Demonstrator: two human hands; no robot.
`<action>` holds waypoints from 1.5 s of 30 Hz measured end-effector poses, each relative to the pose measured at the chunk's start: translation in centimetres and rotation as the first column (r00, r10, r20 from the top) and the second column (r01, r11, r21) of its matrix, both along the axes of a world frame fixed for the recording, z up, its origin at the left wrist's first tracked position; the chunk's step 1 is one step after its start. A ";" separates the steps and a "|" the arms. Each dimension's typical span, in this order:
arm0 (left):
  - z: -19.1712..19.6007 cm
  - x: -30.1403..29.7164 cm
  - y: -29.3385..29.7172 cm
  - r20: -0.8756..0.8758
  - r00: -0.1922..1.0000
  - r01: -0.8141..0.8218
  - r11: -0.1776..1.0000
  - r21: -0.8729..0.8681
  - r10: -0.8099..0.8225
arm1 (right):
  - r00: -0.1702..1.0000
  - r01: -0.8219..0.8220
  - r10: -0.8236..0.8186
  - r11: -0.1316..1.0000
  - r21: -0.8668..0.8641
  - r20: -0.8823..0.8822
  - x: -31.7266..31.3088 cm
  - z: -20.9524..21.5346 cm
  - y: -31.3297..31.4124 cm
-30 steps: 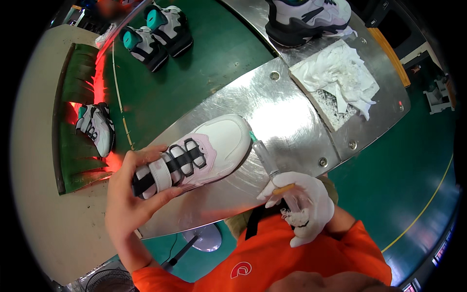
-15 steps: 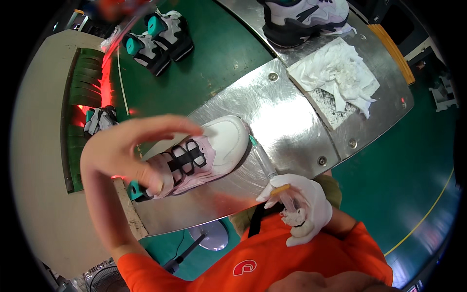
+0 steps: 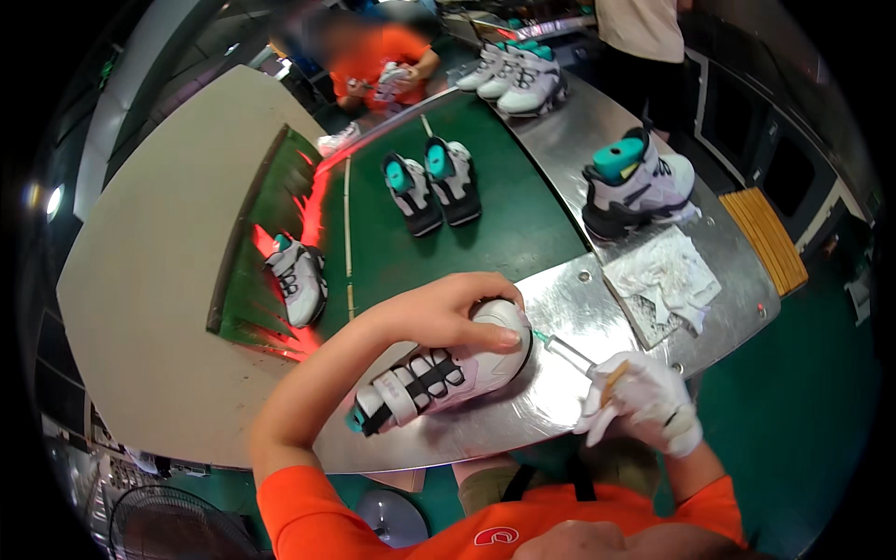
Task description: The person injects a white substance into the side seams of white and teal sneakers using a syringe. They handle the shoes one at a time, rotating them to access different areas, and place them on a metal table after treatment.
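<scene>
A white and pale-pink sneaker (image 3: pixel 481 371) with black laces lies on the metal tabletop, toe pointing right. My bare left hand (image 3: pixel 453 313) reaches over it and grips the toe between thumb and fingers. In my gloved right hand (image 3: pixel 644 401) is a clear syringe (image 3: pixel 571 355) with a yellowish flange and a green needle hub. Its tip is at the edge of the toe, near the sole; whether it touches is too small to tell. Part of the shoe's upper is hidden by my left hand and forearm.
White crumpled cloth (image 3: pixel 667 280) lies on a board at the right, beside another sneaker (image 3: pixel 639 191). A pair of sneakers (image 3: pixel 431 187) stands on the green belt (image 3: pixel 523 205), another (image 3: pixel 299 285) by the red-lit flap curtain (image 3: pixel 245 252). Across the table a co-worker (image 3: pixel 383 65) handles a shoe.
My left hand has come down from above the shoe and closed on its toe. The view has tilted up, showing more of the table and people. The syringe stays by the toe.
</scene>
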State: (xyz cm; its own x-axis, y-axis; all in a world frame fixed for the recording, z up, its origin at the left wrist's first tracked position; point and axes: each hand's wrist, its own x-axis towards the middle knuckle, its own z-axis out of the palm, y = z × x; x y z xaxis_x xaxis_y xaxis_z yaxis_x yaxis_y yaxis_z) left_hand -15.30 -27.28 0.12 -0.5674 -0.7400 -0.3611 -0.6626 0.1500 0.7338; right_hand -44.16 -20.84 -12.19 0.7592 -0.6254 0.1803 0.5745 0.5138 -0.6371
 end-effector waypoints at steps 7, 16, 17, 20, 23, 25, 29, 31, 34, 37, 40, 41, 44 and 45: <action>1.2 6.1 8.0 -0.679 0.700 -0.450 0.875 -0.177 0.222 | 0.950 -0.295 0.311 0.890 -0.348 -0.010 4.6 11.1 -5.1; -3.7 9.9 10.9 -0.882 0.364 -0.784 0.609 -0.116 0.300 | 0.938 -0.312 0.225 0.878 -0.362 -0.262 13.2 13.6 -5.8; -4.2 10.4 11.1 -0.889 0.331 -0.804 0.588 -0.090 0.316 | 0.928 -0.328 0.231 0.880 -0.344 -0.293 14.0 13.6 -5.9; -5.4 11.3 11.1 -0.905 0.247 -0.839 0.544 -0.020 0.347 | 0.898 -0.347 0.233 0.896 -0.275 -0.374 15.6 13.2 -6.5; -6.4 12.2 11.2 -0.918 0.170 -0.849 0.526 0.048 0.359 | 0.902 -0.325 0.193 0.893 -0.311 -0.387 16.7 12.1 -7.0; -7.2 12.7 11.0 -0.926 0.103 -0.860 0.501 0.101 0.364 | 0.903 -0.329 0.254 0.928 -0.176 -0.348 17.3 11.1 -7.5; -8.8 13.5 10.8 -0.931 -0.046 -0.870 0.444 0.216 0.361 | 0.911 -0.334 0.245 0.910 -0.246 -0.331 18.4 10.2 -8.1; -9.4 13.8 10.9 -0.927 -0.089 -0.873 0.420 0.249 0.364 | 0.867 -0.295 0.156 0.926 -0.235 -0.474 19.0 10.8 -7.6; -10.2 14.1 10.8 -0.910 -0.153 -0.871 0.382 0.308 0.385 | 0.827 -0.270 0.129 0.945 -0.186 -0.548 19.8 10.1 -8.0; -10.6 14.2 10.6 -0.900 -0.173 -0.879 0.350 0.324 0.399 | 0.902 -0.300 0.229 0.942 -0.151 -0.365 20.1 7.6 -9.0; -10.9 14.1 10.6 -0.884 -0.204 -0.873 0.331 0.359 0.421 | 0.917 -0.286 0.234 0.950 -0.126 -0.322 19.9 6.9 -9.2; -10.9 14.1 10.7 -0.876 -0.216 -0.872 0.318 0.372 0.432 | 0.920 -0.276 0.224 0.953 -0.125 -0.321 20.0 6.7 -9.2; -11.0 14.0 10.6 -0.863 -0.253 -0.870 0.287 0.401 0.438 | 0.938 -0.246 0.203 0.961 -0.126 -0.280 20.0 5.4 -9.3; -11.2 14.1 10.7 -0.858 -0.260 -0.870 0.279 0.407 0.443 | 0.942 -0.239 0.200 0.964 -0.120 -0.271 20.1 5.2 -9.3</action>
